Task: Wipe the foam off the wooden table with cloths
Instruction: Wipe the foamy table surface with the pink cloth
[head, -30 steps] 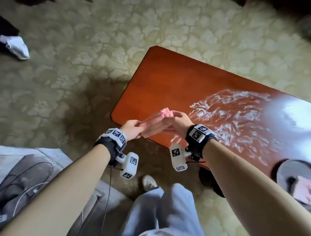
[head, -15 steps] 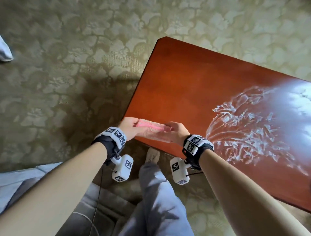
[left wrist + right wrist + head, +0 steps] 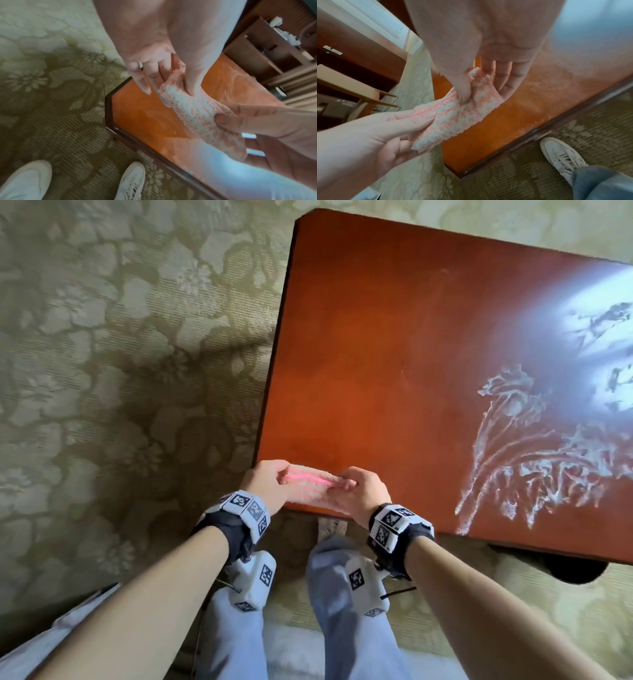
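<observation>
A fluffy pink-and-white cloth [image 3: 310, 482] is stretched between both hands just above the near left corner of the red-brown wooden table [image 3: 394, 354]. My left hand [image 3: 265, 482] pinches its left end between thumb and fingers, as the left wrist view shows on the cloth [image 3: 192, 112]. My right hand [image 3: 359, 491] pinches the other end of the cloth [image 3: 458, 113]. White foam [image 3: 534, 457] lies smeared in streaks over the table's right part, well to the right of both hands.
Patterned olive carpet [image 3: 120, 371] surrounds the table. My legs in light jeans and white sneakers [image 3: 561, 155] stand at the table's near edge. Wooden shelving [image 3: 267, 47] stands beyond the table. Glare covers the table's far right.
The view has swung left and down, so the table's left corner now sits nearer the centre. Both hands still hold the cloth between them, now stretched flatter over the near corner.
</observation>
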Tool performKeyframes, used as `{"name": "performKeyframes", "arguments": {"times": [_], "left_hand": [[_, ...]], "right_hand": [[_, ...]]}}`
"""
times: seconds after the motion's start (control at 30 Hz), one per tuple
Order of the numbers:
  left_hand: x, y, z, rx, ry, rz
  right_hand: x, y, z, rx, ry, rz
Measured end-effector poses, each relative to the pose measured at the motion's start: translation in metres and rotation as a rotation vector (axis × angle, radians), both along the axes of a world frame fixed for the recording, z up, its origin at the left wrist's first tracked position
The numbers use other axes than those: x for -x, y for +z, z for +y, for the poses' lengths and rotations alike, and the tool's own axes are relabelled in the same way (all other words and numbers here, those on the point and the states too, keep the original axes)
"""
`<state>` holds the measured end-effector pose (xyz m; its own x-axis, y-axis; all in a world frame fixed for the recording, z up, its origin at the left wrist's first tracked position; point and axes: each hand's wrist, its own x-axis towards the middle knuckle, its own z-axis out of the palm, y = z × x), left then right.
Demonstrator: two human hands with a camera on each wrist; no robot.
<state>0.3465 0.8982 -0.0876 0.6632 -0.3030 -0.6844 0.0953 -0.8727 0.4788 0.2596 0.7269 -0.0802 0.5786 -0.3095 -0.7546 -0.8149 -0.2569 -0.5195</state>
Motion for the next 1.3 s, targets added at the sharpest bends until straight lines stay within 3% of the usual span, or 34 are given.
{"name": "performKeyframes", "arguments": {"times": [0.2, 0.37, 0.53, 0.67, 0.83, 0.97, 1.13, 1.3], "left_hand": [[-0.020, -0.025, 0.013, -0.171, -0.372, -0.045], [-0.028, -0.053, 0.033, -0.104, -0.371, -0.068], [-0.013, -0.071, 0.051, -0.003, -0.389, -0.318], [-0.001, -0.081, 0.066, 0.052, -0.412, -0.466], [0.006, -0.076, 0.084, 0.212, -0.685, -0.614], [0.011, -0.072, 0.098, 0.254, -0.893, -0.550], [0.019, -0.075, 0.105, 0.161, -1.068, -0.532], [0.025, -0.085, 0.098, 0.030, -1.198, -0.565]], "right_hand": [[0.012, -0.038, 0.030, 0.116, -0.089, -0.026], [0.020, -0.062, 0.063, 0.203, -0.250, -0.103], [0.024, -0.079, 0.087, 0.278, -0.352, -0.148], [0.035, -0.086, 0.098, 0.484, -0.380, -0.248], [0.054, -0.079, 0.108, 0.652, -0.168, -0.283], [0.060, -0.076, 0.119, 0.619, -0.042, -0.368], [0.066, -0.075, 0.135, 0.436, 0.234, -0.269], [0.065, -0.077, 0.131, 0.536, 0.305, -0.180]]}}
